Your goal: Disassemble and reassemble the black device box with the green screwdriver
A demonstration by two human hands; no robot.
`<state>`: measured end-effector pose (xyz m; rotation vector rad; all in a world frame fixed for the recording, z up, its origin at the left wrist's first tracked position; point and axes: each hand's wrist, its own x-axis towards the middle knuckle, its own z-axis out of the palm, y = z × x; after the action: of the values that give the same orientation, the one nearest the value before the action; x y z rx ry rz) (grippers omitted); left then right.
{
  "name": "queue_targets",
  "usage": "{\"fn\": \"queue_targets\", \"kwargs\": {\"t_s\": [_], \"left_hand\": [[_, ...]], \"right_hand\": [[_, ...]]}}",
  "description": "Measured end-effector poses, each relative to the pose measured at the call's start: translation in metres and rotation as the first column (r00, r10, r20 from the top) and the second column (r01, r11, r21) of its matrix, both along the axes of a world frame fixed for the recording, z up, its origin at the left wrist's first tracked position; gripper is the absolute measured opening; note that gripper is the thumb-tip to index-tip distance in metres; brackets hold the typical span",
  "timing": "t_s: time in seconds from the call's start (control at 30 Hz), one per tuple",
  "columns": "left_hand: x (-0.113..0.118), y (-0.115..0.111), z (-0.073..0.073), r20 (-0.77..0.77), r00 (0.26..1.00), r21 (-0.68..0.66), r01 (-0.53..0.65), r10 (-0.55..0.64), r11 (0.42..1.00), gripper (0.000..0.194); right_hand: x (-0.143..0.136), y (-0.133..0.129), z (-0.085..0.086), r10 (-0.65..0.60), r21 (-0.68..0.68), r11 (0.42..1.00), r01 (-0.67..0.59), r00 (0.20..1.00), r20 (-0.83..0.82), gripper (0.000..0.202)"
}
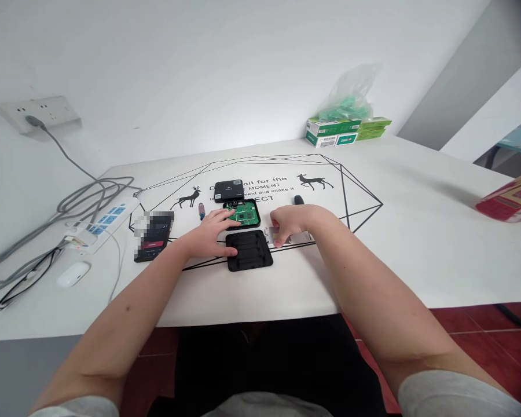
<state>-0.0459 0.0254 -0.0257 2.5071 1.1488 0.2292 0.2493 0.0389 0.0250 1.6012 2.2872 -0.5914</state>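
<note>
My left hand (211, 234) lies with fingers spread, its fingertips at the green circuit board (248, 214) in a black case. Its thumb touches the black cover (249, 251), which lies inside up in front of the case. My right hand (292, 222) is closed, thumb and fingers together, over a small clear and grey item (303, 237) on the table; what the fingers hold is hidden. A black box (228, 190) with small labels stands behind the board. Left of the board is a small screwdriver (202, 211). A dark-ended object (298, 200) sits just behind my right hand.
On the left are a phone (154, 237), a power strip (108, 223) with grey cables, glasses (28, 278) and a white case (73, 274). Green and white boxes (333, 132) under a plastic bag (351, 95) stand at the back right. A red package (510, 200) sits far right.
</note>
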Motion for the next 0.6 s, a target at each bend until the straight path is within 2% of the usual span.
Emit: {"fn": "queue_targets", "kwargs": {"t_s": [0.07, 0.27, 0.37, 0.47, 0.6], "left_hand": [[0.0013, -0.0004, 0.0010, -0.021, 1.000, -0.010, -0.005, 0.005, 1.000, 0.081], [0.0056, -0.0005, 0.0031, -0.061, 0.998, -0.015, -0.026, 0.025, 1.000, 0.077], [0.0063, -0.0005, 0.0035, -0.067, 0.997, -0.007, -0.030, 0.030, 1.000, 0.075], [0.0065, -0.0004, 0.0035, -0.072, 0.997, -0.003, -0.028, 0.027, 1.000, 0.075], [0.0059, 0.0000, 0.0026, -0.074, 0.997, -0.008, -0.025, 0.024, 1.000, 0.078]], "right_hand": [[0.0000, 0.0001, 0.0022, -0.009, -0.019, 1.000, 0.009, 1.000, 0.005, 0.035], [0.0018, 0.0005, 0.0054, -0.021, -0.075, 0.997, 0.019, 1.000, -0.020, 0.070], [0.0031, -0.0006, 0.0054, 0.025, -0.096, 0.995, -0.027, 0.999, -0.025, 0.073], [0.0046, -0.0011, 0.0064, 0.073, -0.001, 0.997, -0.073, 0.997, -0.026, 0.061], [0.0049, 0.0009, 0.0077, 0.103, 0.230, 0.971, -0.069, 0.985, -0.137, 0.051]]}}
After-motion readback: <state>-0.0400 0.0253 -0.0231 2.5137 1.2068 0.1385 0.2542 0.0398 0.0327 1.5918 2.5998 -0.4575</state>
